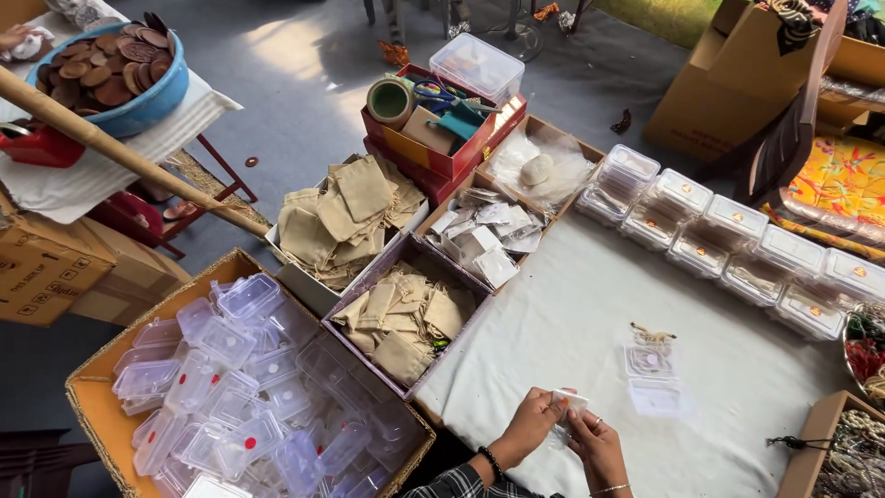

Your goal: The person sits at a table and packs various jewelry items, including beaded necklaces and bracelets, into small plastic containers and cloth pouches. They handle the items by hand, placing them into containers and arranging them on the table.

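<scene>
Both hands, left [530, 422] and right [595, 444], pinch a small clear packet [569, 402], its long axis tilted up-left.

Low in the frame both hands pinched a small clear glossy plastic packet [569, 402] over the matt white cloth table cover [572, 314], while shiny transparent plastic boxes [230, 387] filled a cardboard carton [92, 387] at lower left and rough beige cloth pouches [346, 217] lay mid-frame.

A white cloth [590, 314] covers the table. Beige pouches [346, 221] lie near a red box [442, 152]. The bowl [138, 106] is blue.
</scene>
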